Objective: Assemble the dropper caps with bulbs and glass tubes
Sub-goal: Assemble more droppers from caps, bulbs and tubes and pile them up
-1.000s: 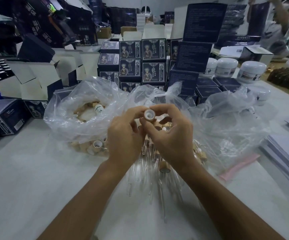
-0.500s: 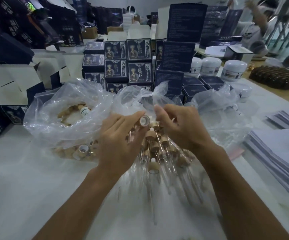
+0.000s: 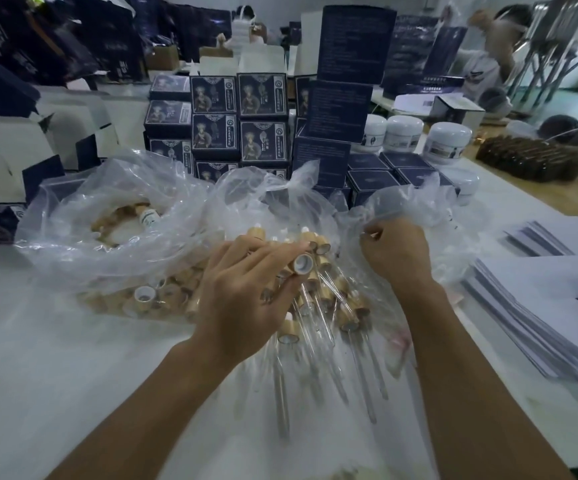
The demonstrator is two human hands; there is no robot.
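Observation:
My left hand (image 3: 246, 299) holds a bamboo-coloured dropper cap (image 3: 303, 265) between fingertips and thumb, its white-lined opening facing me. Under and right of it lies a pile of assembled droppers (image 3: 318, 306) with glass tubes pointing toward me. My right hand (image 3: 398, 254) is off to the right, fingers curled into the clear plastic bag (image 3: 415, 202); what it pinches is too small to tell. Another clear bag of loose caps (image 3: 124, 237) sits at the left, with one open cap (image 3: 143, 294) near its front.
Stacks of dark blue printed boxes (image 3: 239, 123) stand behind the bags. White jars (image 3: 446, 142) and brown bottles (image 3: 529, 161) are at the back right. Paper stacks (image 3: 540, 306) lie on the right of the white table (image 3: 55, 375). People work in the background.
My hands have come apart: the right hand left the cap and moved right into the plastic bag, while the left hand kept the cap and lowered over the pile.

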